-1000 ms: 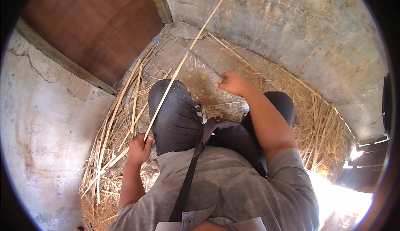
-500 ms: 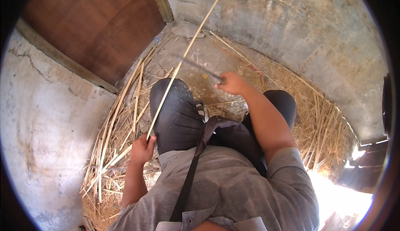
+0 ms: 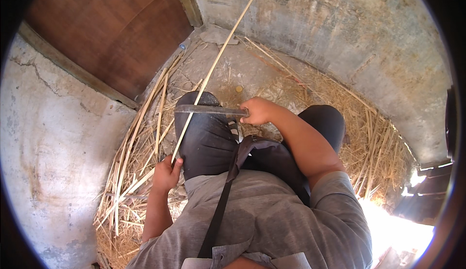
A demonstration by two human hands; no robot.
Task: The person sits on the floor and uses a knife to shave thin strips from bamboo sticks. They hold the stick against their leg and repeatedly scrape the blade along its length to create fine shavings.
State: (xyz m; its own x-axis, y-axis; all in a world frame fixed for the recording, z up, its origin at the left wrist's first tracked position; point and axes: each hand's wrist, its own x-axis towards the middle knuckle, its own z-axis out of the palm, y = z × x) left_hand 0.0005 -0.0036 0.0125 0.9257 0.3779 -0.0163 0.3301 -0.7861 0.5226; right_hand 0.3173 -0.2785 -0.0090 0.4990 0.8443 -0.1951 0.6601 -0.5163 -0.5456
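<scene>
A long, pale strip that looks like split bamboo [image 3: 218, 57] slants across my left thigh, its far end up near the back wall. Its near end is gripped in my left hand [image 3: 167, 173], thumb on top, beside my left hip. My right hand [image 3: 258, 110] is closed around the handle end of a knife with a long dark blade [image 3: 208, 109]. The blade lies crosswise over the strip, above my left knee; whether its edge bites into the strip I cannot tell.
Long strips [image 3: 127, 157] lie piled on the floor along my left. Shavings and straw-like scraps [image 3: 369, 147] cover the floor at the right. A brown door panel [image 3: 111, 26] stands at the far left, between stained walls [image 3: 340, 31]. A small yellow disc [image 3: 239, 89] lies ahead.
My right hand has come nearer and slightly left, bringing the knife blade down along the strip from beyond the knee to above the thigh. My left hand and the strip hold their place.
</scene>
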